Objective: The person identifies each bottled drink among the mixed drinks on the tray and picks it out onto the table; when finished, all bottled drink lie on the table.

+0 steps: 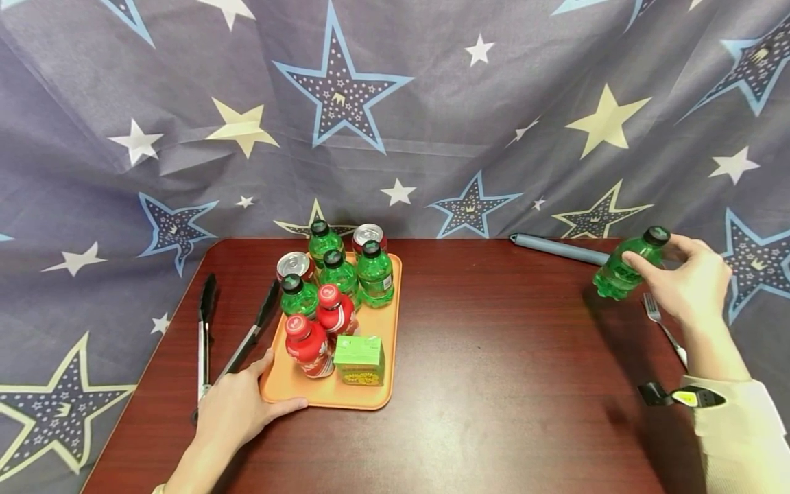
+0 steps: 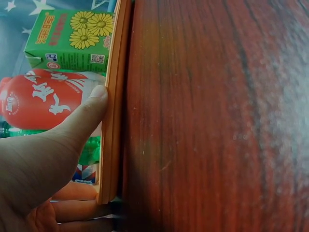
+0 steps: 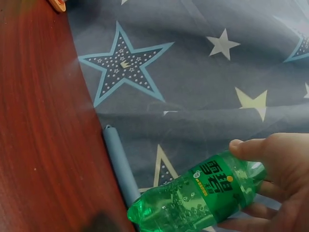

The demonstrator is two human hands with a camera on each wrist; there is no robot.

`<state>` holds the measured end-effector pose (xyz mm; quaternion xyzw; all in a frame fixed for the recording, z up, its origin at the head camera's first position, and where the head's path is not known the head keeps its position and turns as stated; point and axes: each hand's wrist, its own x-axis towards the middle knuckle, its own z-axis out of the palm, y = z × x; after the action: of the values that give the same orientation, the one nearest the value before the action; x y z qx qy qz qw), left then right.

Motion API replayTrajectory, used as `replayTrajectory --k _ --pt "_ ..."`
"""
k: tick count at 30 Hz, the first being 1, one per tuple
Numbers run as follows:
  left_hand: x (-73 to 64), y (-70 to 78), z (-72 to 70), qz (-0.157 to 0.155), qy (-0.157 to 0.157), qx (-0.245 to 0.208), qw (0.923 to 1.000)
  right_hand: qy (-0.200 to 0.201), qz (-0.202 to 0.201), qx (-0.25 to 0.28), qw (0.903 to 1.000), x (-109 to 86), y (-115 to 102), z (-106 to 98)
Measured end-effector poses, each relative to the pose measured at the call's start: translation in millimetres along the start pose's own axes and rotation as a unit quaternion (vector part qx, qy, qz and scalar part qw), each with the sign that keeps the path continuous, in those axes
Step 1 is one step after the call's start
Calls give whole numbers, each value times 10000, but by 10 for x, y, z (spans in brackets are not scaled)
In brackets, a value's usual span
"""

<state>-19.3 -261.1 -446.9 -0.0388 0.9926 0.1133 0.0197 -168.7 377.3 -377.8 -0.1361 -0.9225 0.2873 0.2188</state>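
Note:
My right hand [image 1: 694, 278] grips a green soda bottle [image 1: 626, 267] near its cap and holds it tilted above the table's right side. The right wrist view shows that bottle [image 3: 203, 191] with dark lettering on its label. My left hand [image 1: 237, 405] holds the front left corner of an orange tray [image 1: 296, 396], thumb on the front rim and fingers along the left side. On the tray stand several green bottles [image 1: 374, 278], two red bottles [image 1: 308, 348], two cans [image 1: 295, 265] and a green drink carton [image 1: 360, 360] with yellow flowers.
Open tongs [image 1: 206, 343] lie left of the tray. A blue-grey rod [image 1: 558, 248] lies along the table's back edge, partly behind the held bottle. A fork [image 1: 663, 326] lies below the right hand. A star-patterned cloth [image 1: 432, 137] hangs behind the dark red table [image 1: 494, 384].

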Motion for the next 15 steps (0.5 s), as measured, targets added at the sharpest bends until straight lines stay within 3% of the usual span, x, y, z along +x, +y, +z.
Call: replayTrajectory --k 15 --pt "-5 11 -15 -34 -37 18 10000 111 47 121 9999 -85 158 152"
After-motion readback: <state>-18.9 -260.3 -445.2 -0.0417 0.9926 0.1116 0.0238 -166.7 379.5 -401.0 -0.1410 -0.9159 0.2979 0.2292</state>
